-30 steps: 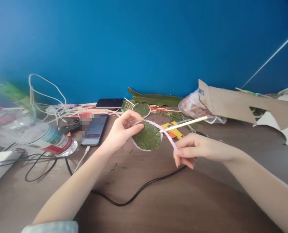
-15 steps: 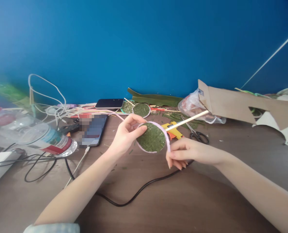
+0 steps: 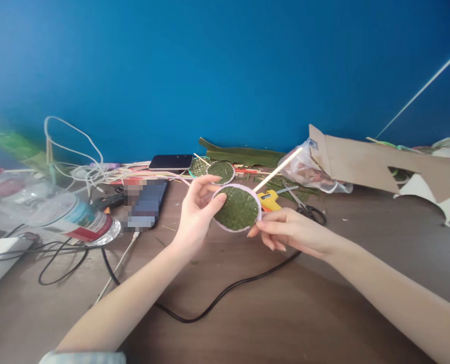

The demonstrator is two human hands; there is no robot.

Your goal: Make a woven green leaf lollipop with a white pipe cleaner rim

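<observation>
A small round fan (image 3: 237, 208) of woven green leaf, edged with a pale purple strip, is held above the table. Its light wooden stick handle (image 3: 278, 170) points up and to the right. My left hand (image 3: 200, 212) pinches the fan's left edge, thumb on the front face. At the lower right rim, my right hand (image 3: 281, 228) has its thumb and fingertips closed on the purple edging strip (image 3: 259, 215). Just behind the right hand lies a yellow glue gun (image 3: 270, 200), with scissors (image 3: 311, 213) beside it.
Two finished-looking woven discs, one a green fan (image 3: 220, 172), lie at the back near a black phone (image 3: 170, 162). A second phone (image 3: 149, 202) charges at left, by a plastic bottle (image 3: 77, 215). A black cable (image 3: 209, 306) crosses the front. Cardboard (image 3: 357, 159) stands at right.
The fan has turned so its handle points more steeply upward. My right hand has moved up and left, and the strip that stood off the rim now lies against it.
</observation>
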